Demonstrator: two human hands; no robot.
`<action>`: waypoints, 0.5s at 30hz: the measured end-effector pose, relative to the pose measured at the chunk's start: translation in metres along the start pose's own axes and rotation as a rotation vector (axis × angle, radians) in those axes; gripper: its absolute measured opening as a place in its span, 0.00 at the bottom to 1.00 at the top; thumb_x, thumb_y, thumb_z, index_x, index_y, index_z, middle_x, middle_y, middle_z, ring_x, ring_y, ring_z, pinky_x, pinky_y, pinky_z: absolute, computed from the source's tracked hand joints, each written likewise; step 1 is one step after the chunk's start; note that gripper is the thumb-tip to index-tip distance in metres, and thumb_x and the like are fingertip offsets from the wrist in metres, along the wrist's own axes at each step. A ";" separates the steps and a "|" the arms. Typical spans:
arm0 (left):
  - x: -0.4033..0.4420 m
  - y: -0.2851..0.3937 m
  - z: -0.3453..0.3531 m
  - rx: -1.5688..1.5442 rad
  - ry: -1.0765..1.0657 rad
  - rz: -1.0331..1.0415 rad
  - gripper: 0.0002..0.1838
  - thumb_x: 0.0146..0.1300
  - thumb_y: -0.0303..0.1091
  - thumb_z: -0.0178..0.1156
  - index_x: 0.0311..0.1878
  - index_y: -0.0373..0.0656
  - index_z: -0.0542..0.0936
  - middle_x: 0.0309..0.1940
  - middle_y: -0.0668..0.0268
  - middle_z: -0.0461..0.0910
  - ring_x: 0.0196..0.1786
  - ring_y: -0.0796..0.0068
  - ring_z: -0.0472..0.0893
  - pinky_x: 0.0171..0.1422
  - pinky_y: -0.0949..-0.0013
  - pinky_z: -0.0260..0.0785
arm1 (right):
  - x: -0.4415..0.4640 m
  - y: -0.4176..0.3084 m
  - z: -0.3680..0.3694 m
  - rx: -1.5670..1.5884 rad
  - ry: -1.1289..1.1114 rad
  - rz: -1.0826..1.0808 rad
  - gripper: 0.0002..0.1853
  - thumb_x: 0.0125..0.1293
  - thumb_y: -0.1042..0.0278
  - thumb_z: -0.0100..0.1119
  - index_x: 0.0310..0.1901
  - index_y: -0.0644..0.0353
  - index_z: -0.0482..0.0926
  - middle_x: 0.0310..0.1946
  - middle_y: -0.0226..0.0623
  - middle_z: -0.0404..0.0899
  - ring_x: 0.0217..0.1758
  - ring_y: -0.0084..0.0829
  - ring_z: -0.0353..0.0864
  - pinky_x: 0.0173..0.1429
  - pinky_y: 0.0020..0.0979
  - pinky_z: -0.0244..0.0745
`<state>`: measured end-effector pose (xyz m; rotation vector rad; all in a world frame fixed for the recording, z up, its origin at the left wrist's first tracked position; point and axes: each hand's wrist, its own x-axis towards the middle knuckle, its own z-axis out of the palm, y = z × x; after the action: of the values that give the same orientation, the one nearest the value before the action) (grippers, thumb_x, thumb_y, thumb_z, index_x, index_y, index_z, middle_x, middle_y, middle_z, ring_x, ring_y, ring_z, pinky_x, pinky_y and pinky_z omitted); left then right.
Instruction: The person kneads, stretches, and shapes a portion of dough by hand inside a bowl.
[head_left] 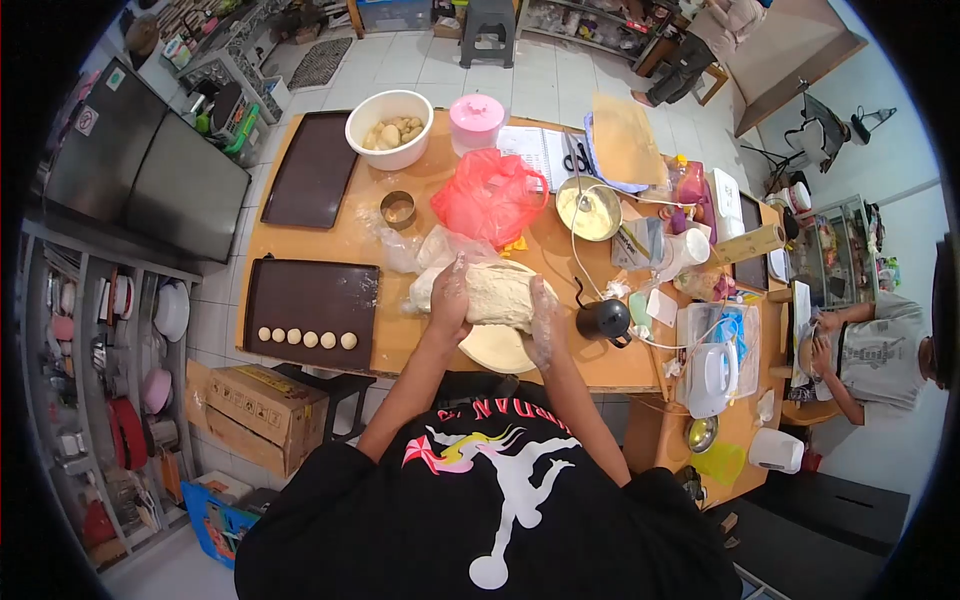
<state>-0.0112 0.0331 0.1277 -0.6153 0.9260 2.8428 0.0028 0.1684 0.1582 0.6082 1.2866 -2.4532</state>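
A big lump of pale dough [500, 295] is held between my two hands over a cream-coloured bowl [492, 350]. My left hand [450, 298] grips the dough's left end, and my right hand [544, 325] grips its right end. Flour whitens both hands. Behind the dough lies a crumpled clear plastic bag [432, 255], close to my left hand. Left of me, a dark baking tray [320, 290] carries a row of several small dough balls [311, 339]. A black kettle [604, 320] stands to the right of my right hand.
Further back are a second dark tray [312, 165], a white tub [403, 103] of round pieces, a metal ring [398, 208], a red plastic bag [485, 200] and a mixing bowl [588, 212]. A cardboard box [265, 410] stands below left. Another person [880, 355] is at the right.
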 end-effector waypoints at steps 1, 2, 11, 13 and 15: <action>-0.006 0.004 0.006 -0.039 -0.051 -0.070 0.16 0.75 0.42 0.47 0.43 0.39 0.77 0.34 0.63 0.80 0.36 0.73 0.81 0.45 0.70 0.75 | -0.006 0.000 0.004 0.137 0.012 0.099 0.26 0.74 0.44 0.45 0.56 0.61 0.73 0.40 0.33 0.83 0.35 0.25 0.82 0.36 0.25 0.79; -0.011 0.008 0.011 -0.078 -0.103 -0.139 0.16 0.75 0.43 0.46 0.44 0.39 0.76 0.36 0.63 0.80 0.38 0.72 0.82 0.47 0.69 0.76 | 0.000 0.009 -0.008 0.272 -0.197 0.204 0.27 0.74 0.42 0.42 0.57 0.59 0.73 0.40 0.32 0.83 0.33 0.24 0.82 0.32 0.24 0.78; 0.000 -0.024 -0.001 0.643 -0.213 0.395 0.21 0.77 0.44 0.39 0.56 0.39 0.75 0.47 0.63 0.78 0.51 0.75 0.76 0.61 0.69 0.66 | 0.021 0.015 -0.031 0.352 -0.469 0.577 0.31 0.72 0.32 0.32 0.56 0.48 0.75 0.41 0.27 0.83 0.32 0.25 0.84 0.22 0.24 0.76; 0.000 -0.030 0.000 0.548 -0.200 0.427 0.22 0.77 0.44 0.38 0.57 0.38 0.75 0.49 0.63 0.78 0.52 0.75 0.75 0.62 0.69 0.65 | 0.025 0.015 -0.030 0.290 -0.463 0.609 0.33 0.70 0.30 0.32 0.56 0.48 0.74 0.42 0.27 0.83 0.35 0.26 0.85 0.27 0.27 0.79; 0.009 -0.041 -0.032 0.427 -0.250 0.158 0.23 0.76 0.43 0.37 0.57 0.37 0.75 0.50 0.62 0.78 0.50 0.75 0.75 0.61 0.70 0.64 | 0.037 0.030 -0.042 0.220 -0.489 0.616 0.35 0.69 0.28 0.31 0.57 0.48 0.74 0.43 0.28 0.83 0.38 0.28 0.85 0.32 0.30 0.81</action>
<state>0.0004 0.0476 0.0780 -0.1420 1.5216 2.6292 -0.0066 0.1845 0.0970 0.3460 0.5378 -2.0435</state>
